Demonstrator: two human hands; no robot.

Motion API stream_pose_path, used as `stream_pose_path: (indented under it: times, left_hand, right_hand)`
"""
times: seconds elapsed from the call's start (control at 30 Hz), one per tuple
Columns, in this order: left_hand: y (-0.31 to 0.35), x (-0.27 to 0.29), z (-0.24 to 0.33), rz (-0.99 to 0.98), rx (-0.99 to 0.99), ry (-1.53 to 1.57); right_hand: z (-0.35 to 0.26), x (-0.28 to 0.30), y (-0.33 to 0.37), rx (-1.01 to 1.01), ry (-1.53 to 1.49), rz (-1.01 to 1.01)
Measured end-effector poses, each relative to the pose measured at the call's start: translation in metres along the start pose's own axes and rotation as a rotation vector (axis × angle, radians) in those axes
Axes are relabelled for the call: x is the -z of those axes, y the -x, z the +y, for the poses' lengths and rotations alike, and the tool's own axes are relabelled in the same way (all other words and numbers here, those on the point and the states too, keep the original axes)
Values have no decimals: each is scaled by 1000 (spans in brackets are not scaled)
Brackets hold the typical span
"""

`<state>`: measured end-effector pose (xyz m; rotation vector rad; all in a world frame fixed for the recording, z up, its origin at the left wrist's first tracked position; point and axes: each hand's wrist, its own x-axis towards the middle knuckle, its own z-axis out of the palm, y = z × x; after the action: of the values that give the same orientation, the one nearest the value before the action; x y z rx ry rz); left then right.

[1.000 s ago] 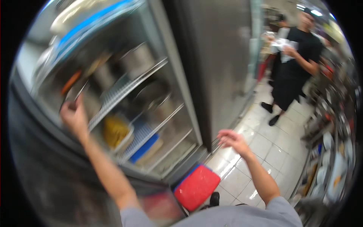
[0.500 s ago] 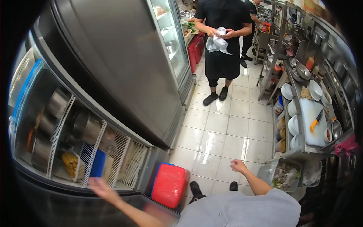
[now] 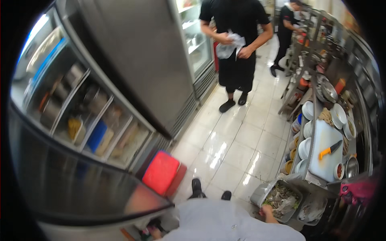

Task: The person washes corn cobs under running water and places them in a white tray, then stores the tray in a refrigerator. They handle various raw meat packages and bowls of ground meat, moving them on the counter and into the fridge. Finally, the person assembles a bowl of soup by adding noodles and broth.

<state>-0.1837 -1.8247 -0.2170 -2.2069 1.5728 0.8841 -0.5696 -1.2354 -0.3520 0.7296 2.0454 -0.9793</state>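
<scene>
A tall fridge's glass door (image 3: 92, 180) stands ajar at the lower left, its edge next to my body. My left hand (image 3: 154, 232) is low at the frame's bottom, just beyond that door edge; its fingers are blurred and partly cut off, so its grip cannot be told. At my right side, my right hand (image 3: 266, 209) hangs beside the rim of a grey bin (image 3: 257, 194) of food scraps, fingers curled, with nothing visible in them. Inside the fridge, metal pots (image 3: 52, 107), a tub of yellow food (image 3: 75, 127) and a blue container (image 3: 96, 134) sit on wire shelves.
A red cool box (image 3: 161, 172) stands on the tiled floor by the fridge. Ahead, a person in black (image 3: 235, 48) holds a white plastic bag (image 3: 227, 49); another works farther back. On the right counter, an orange-handled knife (image 3: 329, 151) lies on a white cutting board (image 3: 321, 136) near stacked bowls.
My left hand has moved back from the shelves to my side. The fridge door has swung across part of the opening. My right hand has dropped beside the scrap bin. The view has turned.
</scene>
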Motion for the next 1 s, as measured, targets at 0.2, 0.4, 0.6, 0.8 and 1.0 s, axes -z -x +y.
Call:
stream_pose_path:
  times: [0.2, 0.4, 0.6, 0.8, 1.0]
  left_hand:
    - [4, 61, 79, 158, -261, -296]
    - [49, 46, 148, 100, -455, -241]
    - [69, 69, 219, -97, -741, -187]
    - [74, 143, 338, -56, -1099, -92]
    - [-10, 181, 411, -434, -896, -35]
  right_hand:
    - [-165, -59, 48, 368, -251, -381]
    - [-260, -102, 120, 574, -230, -570]
    - [-179, -92, 58, 335, -212, -385]
    - [28, -58, 67, 11, -211, 167]
    - [86, -129, 198, -84, -768, 480]
